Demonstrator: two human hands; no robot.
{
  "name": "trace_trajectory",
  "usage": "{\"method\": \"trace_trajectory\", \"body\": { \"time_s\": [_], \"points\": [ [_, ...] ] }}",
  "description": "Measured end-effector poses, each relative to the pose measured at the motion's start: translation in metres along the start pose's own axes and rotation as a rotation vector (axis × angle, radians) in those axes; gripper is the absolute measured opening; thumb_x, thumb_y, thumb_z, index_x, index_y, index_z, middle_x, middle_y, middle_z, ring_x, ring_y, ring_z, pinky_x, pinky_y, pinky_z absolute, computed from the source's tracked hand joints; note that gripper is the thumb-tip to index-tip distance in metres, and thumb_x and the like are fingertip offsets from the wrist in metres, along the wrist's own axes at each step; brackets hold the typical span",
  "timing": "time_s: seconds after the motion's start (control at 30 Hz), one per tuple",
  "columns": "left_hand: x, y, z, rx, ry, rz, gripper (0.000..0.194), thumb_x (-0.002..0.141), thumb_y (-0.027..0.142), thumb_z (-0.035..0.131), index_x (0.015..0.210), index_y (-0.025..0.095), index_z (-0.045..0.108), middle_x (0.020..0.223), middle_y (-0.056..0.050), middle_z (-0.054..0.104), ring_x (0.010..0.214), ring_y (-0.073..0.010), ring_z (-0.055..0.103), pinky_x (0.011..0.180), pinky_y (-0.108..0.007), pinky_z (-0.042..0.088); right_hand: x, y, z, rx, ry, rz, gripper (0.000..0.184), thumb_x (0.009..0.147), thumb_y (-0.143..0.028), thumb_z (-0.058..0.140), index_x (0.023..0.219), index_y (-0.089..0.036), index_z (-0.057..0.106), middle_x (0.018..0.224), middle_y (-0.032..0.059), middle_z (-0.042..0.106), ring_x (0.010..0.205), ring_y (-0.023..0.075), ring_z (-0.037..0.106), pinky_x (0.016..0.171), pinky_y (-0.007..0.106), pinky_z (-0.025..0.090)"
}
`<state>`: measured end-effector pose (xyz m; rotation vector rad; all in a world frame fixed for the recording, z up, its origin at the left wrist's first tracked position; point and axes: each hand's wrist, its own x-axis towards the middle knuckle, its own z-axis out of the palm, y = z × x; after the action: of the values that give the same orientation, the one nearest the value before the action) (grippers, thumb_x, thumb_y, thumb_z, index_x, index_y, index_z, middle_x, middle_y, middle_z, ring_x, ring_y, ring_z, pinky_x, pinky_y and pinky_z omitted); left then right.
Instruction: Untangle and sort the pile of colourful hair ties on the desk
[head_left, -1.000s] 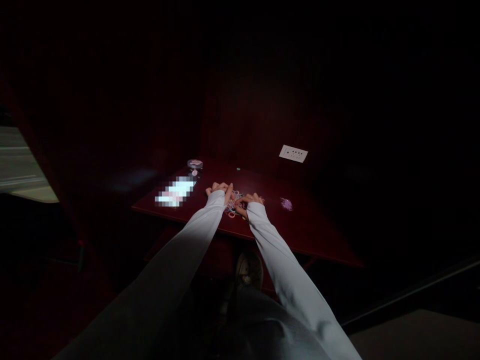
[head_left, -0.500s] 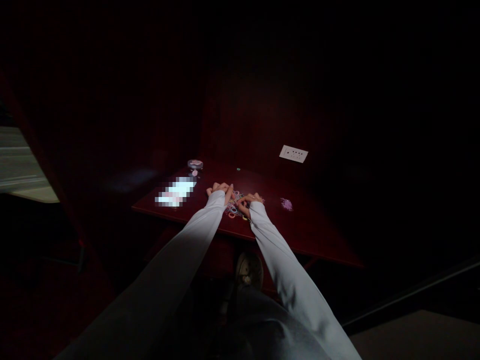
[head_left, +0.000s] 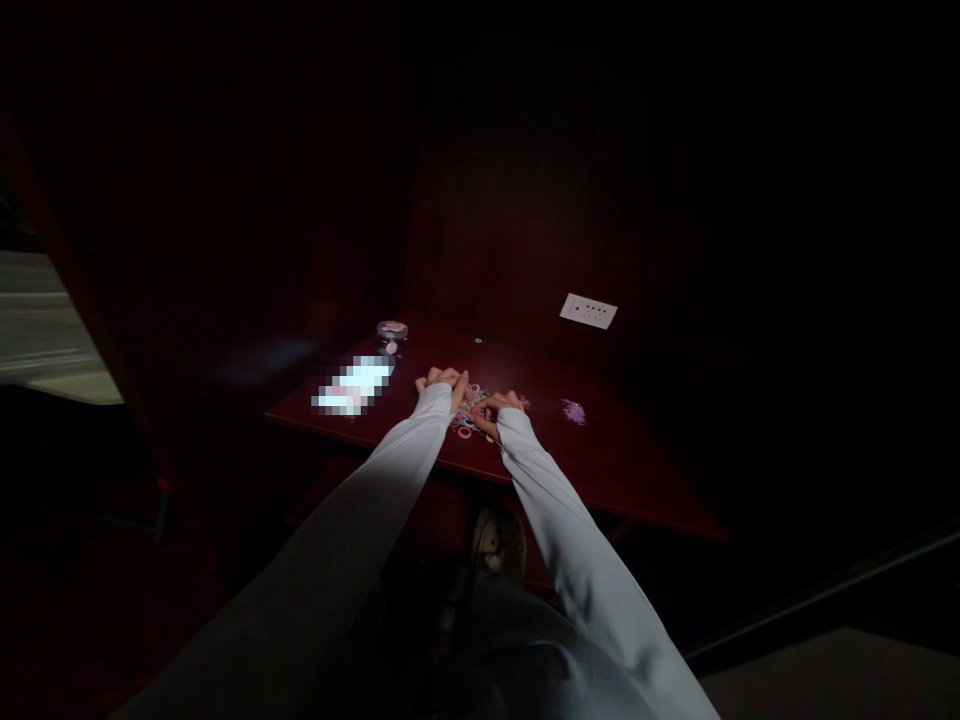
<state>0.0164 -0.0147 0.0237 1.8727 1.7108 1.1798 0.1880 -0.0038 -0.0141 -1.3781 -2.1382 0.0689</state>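
A heap of small coloured hair ties (head_left: 472, 408) lies near the front of a dark red table (head_left: 637, 480). My left hand (head_left: 444, 380) rests at its left side, fingers bent and closed, with the fingertips by the heap. From the right, my right hand (head_left: 500, 406) reaches into the heap with curled fingers and the thumb close to the index finger. Whatever is between the fingers of either hand is too small and dark to make out. One orange hair tie (head_left: 464, 433) lies at the heap's front edge. A separate bunch of purple ties (head_left: 574, 411) sits to the right.
A clear lidded jar (head_left: 392, 335) stands at the back left, behind a bright blurred-out screen (head_left: 352, 387). One green ring (head_left: 478, 340) lies near the back. A white socket plate (head_left: 589, 311) is on the wall. A shoe (head_left: 498, 543) shows below the table edge.
My right hand has shifted slightly left, with its fingers deeper in the heap. Some ties in the heap have moved. My left hand stays nearly still; the view has tilted very slightly.
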Motion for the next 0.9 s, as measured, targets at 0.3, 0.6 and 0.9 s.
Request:
{"method": "trace_trajectory", "body": {
  "time_s": [0.3,0.6,0.9],
  "points": [
    [0.000,0.000,0.001,-0.001,-0.005,0.002,0.055,0.109,0.033,0.040,0.061,0.021,0.065,0.110,-0.002,0.078,0.122,-0.0261,0.055,0.108,-0.047,0.032,0.003,-0.001,-0.002,0.125,0.072,0.020,0.028,0.092,-0.050,0.074,0.077,-0.026,0.080,0.073,0.0036,0.058,0.089,0.0245,0.052,0.088,0.037,0.043],
    [0.000,-0.006,0.004,0.033,0.001,0.037,0.040,0.106,0.032,0.046,0.074,0.023,0.069,0.114,-0.001,0.078,0.119,-0.0256,0.054,0.104,-0.047,0.031,0.001,-0.012,-0.016,0.153,0.100,0.114,0.026,0.094,-0.046,0.068,0.084,-0.025,0.079,0.080,0.0033,0.063,0.091,0.0236,0.055,0.091,0.039,0.043],
    [-0.001,-0.006,0.005,0.064,-0.002,0.051,0.029,0.102,0.029,0.053,0.079,0.024,0.069,0.117,-0.001,0.077,0.117,-0.0242,0.053,0.103,-0.046,0.031,0.001,-0.012,-0.015,0.180,0.161,0.153,0.020,0.092,-0.038,0.064,0.080,-0.023,0.072,0.080,0.0009,0.064,0.087,0.0212,0.055,0.092,0.035,0.041]
  ]
}}
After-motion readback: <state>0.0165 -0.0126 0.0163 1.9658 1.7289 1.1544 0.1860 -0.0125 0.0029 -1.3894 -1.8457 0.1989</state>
